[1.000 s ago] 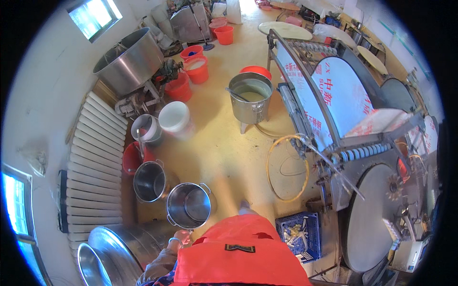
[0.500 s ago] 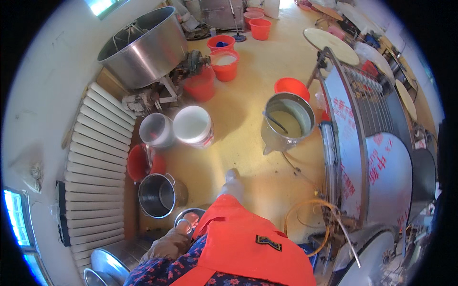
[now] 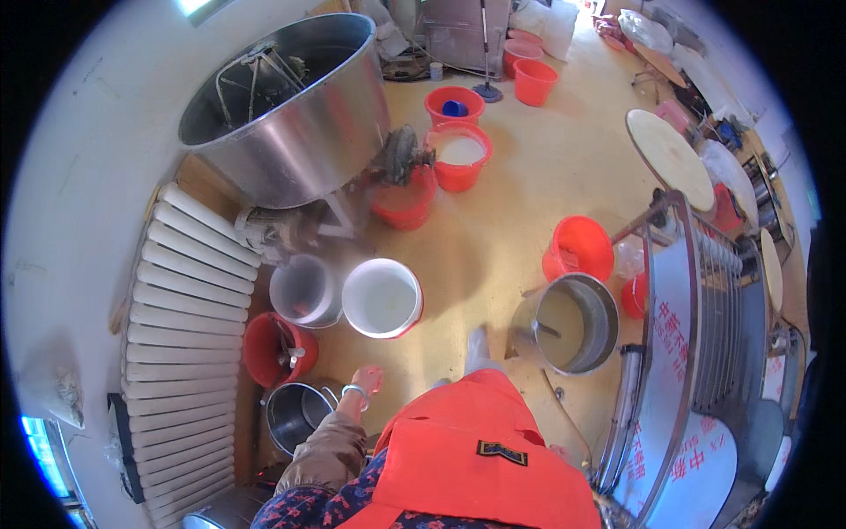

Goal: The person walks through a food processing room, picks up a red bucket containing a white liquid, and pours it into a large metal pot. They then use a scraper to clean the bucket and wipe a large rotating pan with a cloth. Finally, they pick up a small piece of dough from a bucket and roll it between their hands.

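My left hand [image 3: 370,380], with a pale bracelet at the wrist, hangs in front of my body, holding nothing I can see; its fingers look loosely open. Just left of it stands a deep steel pot [image 3: 284,421] with a looped handle. Beyond the hand are a white bucket [image 3: 382,298], a translucent whitish bucket [image 3: 302,291] and a red bucket [image 3: 264,349] with something metallic in it. A small skin-toned patch at the right edge of my orange-red apron [image 3: 458,423] seems to be my right hand [image 3: 560,450]; its fingers are hidden.
Ahead on the right, a large steel pot [image 3: 606,331] holds cloudy liquid beside a red basin [image 3: 579,246]. A big steel mixer [image 3: 308,132] stands left, near a white radiator [image 3: 181,353]. A metal rack [image 3: 665,326] lines the right; red buckets [image 3: 460,181] stand farther off.
I have turned somewhat left and moved, so the room's things sit lower and farther right. My left hand has swung forward and right, from over a metal vessel to beside the steel pot.
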The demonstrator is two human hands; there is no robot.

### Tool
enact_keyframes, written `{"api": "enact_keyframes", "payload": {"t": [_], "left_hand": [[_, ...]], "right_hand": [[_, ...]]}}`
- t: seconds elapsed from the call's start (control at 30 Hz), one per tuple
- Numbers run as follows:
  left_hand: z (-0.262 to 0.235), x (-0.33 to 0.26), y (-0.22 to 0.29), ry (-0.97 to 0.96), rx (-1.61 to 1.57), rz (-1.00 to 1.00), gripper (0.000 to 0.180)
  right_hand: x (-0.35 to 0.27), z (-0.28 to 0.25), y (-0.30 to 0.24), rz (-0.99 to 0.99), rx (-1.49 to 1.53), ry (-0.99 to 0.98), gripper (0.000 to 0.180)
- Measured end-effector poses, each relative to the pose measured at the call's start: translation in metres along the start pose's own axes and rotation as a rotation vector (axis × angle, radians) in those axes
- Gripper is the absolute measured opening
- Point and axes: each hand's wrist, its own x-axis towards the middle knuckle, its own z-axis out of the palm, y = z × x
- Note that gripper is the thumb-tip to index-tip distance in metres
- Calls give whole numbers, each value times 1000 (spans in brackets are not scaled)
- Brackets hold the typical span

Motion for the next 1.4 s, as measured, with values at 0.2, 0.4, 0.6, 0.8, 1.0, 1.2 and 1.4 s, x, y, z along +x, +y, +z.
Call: {"api": "enact_keyframes", "payload": {"t": [0.2, 0.4, 0.6, 0.8, 1.0, 1.2, 1.4], "left_hand": [[-9, 48, 45, 118, -289, -163, 9], [-17, 74, 164, 97, 223, -206, 16], [1, 152, 277, 258, -68, -101, 25], [14, 268, 400, 90, 244, 232, 33], [51, 393, 525, 34, 291, 404, 32], [96, 494, 586, 186, 442, 500, 20], [106, 538, 611, 24, 165, 264, 20]], "right_hand": [[122, 72, -177, -17, 74, -75, 20], [234, 156, -368, -52, 125, -290, 17], [310, 214, -515, -156, 63, -450, 15], [368, 243, -602, -133, -27, -440, 13], [406, 242, -652, -108, -217, -443, 10], [445, 241, -699, -28, -153, -442, 12], [540, 263, -769, 66, -112, -483, 15]]}}
